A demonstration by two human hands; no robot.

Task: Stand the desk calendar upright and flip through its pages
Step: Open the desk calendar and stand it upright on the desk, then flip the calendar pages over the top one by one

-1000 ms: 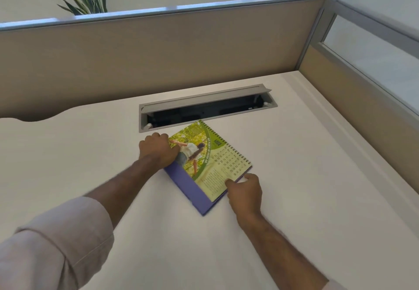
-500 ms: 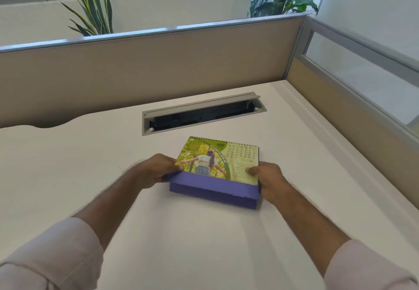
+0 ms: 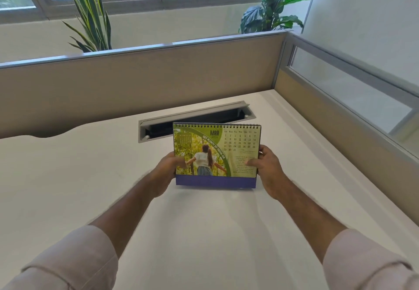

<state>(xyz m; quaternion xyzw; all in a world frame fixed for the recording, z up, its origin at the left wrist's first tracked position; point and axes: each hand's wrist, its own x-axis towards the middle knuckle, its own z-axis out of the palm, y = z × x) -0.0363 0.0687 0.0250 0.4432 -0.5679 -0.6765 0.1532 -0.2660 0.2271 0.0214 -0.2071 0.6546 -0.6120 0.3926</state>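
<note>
The desk calendar (image 3: 216,151) is upright in the middle of the white desk (image 3: 68,176), its spiral binding on top and its purple base at the bottom. The page facing me is green, marked MAR, with a photo of a person among trees and a date grid. My left hand (image 3: 166,171) grips the calendar's left edge, thumb on the front. On the other side my right hand (image 3: 266,167) clasps the right edge, thumb over the page's text. Whether the base rests on the desk or hovers just above it is unclear.
A grey cable tray (image 3: 195,117) with its lid open is set into the desk right behind the calendar. Beige partition panels (image 3: 136,81) close the back and the right side. Two potted plants (image 3: 90,17) rise behind the partition, under windows.
The calendar lay flat and askew a second ago. Both hands squared it, then tilted it up, so it now faces me upright. My head has also lifted.
</note>
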